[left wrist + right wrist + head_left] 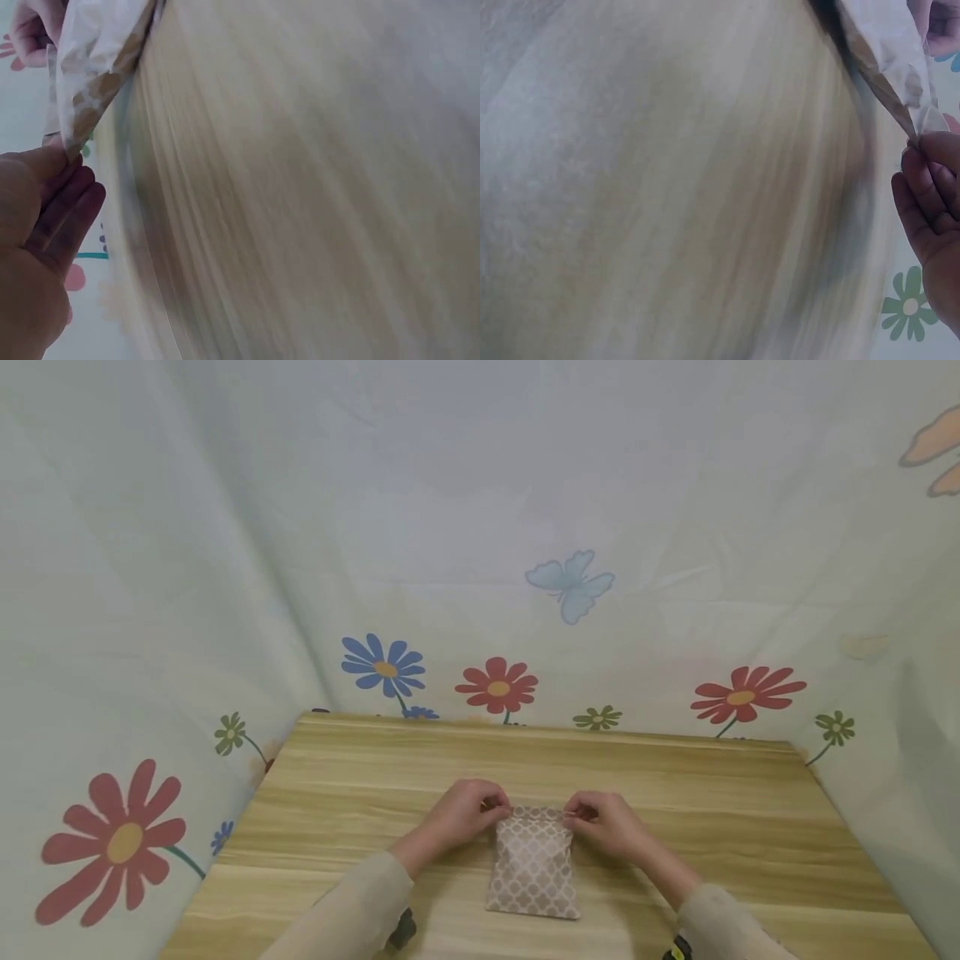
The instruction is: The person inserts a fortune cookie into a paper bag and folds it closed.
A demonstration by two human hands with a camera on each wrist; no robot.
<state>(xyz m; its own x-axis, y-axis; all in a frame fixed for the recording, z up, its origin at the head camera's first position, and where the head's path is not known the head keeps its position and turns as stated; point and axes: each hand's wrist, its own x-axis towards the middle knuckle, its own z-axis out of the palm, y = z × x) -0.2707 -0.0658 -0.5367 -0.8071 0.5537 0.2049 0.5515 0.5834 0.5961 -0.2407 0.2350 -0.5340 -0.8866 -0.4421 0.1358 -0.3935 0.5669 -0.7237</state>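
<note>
A flat beige paper bag (534, 868) with a white lattice pattern stands out at the front middle of the table, its far edge between both hands. My left hand (470, 808) pinches the bag's far left corner between thumb and forefinger. At the far right corner, my right hand (606, 822) pinches the same edge. In the left wrist view the bag (101, 71) slants down to the left thumb, the other fingers loosely bent below. The right wrist view shows the bag's side (889, 64) creased and narrowing toward the right fingertips. What the bag contains is hidden.
A wood-grain table (360, 768) spreads under the hands, its far edge against a pale cloth backdrop (420, 510) printed with flowers and butterflies. The cloth also hangs along the left and right sides. Dark wrist straps show at the sleeves.
</note>
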